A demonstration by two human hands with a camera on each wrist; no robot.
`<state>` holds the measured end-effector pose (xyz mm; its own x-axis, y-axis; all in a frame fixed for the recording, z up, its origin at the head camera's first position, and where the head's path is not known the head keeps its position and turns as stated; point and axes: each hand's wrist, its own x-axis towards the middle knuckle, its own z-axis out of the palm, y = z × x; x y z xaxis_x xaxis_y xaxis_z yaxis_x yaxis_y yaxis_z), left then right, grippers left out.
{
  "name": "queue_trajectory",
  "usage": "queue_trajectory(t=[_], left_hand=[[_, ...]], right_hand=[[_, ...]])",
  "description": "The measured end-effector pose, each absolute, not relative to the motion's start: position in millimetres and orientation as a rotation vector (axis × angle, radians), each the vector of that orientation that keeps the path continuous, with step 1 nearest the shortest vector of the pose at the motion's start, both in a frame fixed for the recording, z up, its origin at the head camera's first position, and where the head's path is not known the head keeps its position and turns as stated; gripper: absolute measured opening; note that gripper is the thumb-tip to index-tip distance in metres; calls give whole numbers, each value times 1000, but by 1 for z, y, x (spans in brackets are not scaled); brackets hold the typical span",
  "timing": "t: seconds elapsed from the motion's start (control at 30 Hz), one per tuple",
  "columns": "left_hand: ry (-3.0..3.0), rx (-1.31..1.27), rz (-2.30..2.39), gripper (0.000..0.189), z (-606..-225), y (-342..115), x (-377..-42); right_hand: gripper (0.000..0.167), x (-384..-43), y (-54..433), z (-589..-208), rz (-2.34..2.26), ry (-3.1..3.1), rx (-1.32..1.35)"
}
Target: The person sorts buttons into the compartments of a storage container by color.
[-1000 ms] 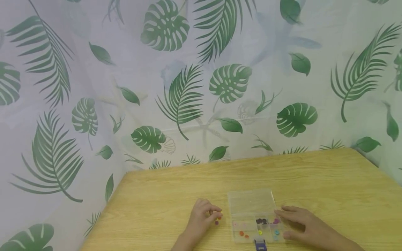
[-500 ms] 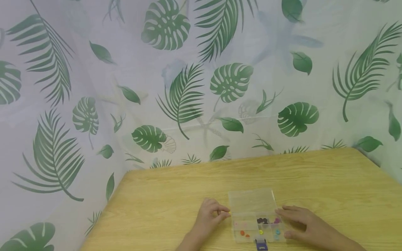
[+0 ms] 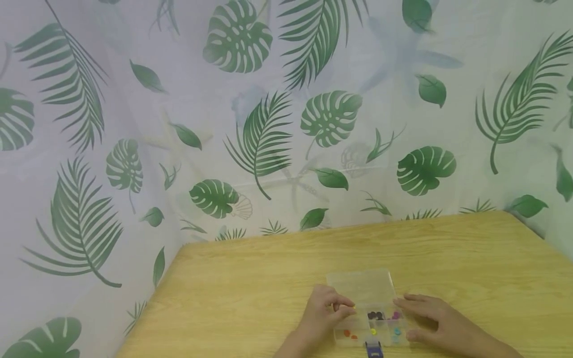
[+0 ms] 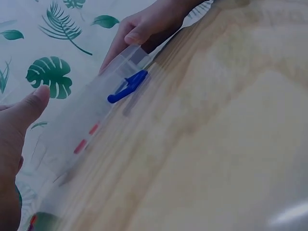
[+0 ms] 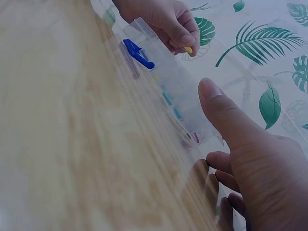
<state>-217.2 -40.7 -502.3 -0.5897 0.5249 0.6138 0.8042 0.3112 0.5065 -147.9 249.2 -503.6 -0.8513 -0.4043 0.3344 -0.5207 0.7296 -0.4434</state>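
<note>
A clear plastic compartment box point(image 3: 360, 340) lies with its lid point(image 3: 362, 284) folded back on the wooden table; a blue latch point(image 3: 374, 349) sits at its near edge. My left hand point(image 3: 323, 313) pinches a small yellow piece point(image 5: 188, 49) between thumb and fingertip, above the box's left part. My right hand point(image 3: 431, 318) rests against the box's right side, fingers mostly straight. Inside are black pieces point(image 3: 375, 315), purple pieces point(image 3: 396, 315), orange-red pieces point(image 3: 346, 333), a yellow piece point(image 3: 373, 331) and blue pieces point(image 3: 396, 331). The far-left compartment is partly hidden by my left hand.
Small red and purple pieces point(image 4: 32, 221) lie at the lower left of the left wrist view. The light wooden table point(image 3: 250, 278) stretches to a leaf-patterned cloth point(image 3: 277, 149) hanging behind it and along the left.
My left hand has moved right from the tabletop to over the box, carrying the yellow piece. It now covers the spot where loose pieces lay. My right hand has stayed by the box.
</note>
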Motion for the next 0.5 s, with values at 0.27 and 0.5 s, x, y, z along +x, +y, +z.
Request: queue_trajectory(t=[0.27,0.5], left_hand=[[-2161,-1320,-1055,14,-500,-20,-208],[-2114,-1389,-969,15,-499,-18,-206]], right_hand=[[52,-148,248,-505,767,-2686,744],[51,-148,249,-505,768,-2711,737]])
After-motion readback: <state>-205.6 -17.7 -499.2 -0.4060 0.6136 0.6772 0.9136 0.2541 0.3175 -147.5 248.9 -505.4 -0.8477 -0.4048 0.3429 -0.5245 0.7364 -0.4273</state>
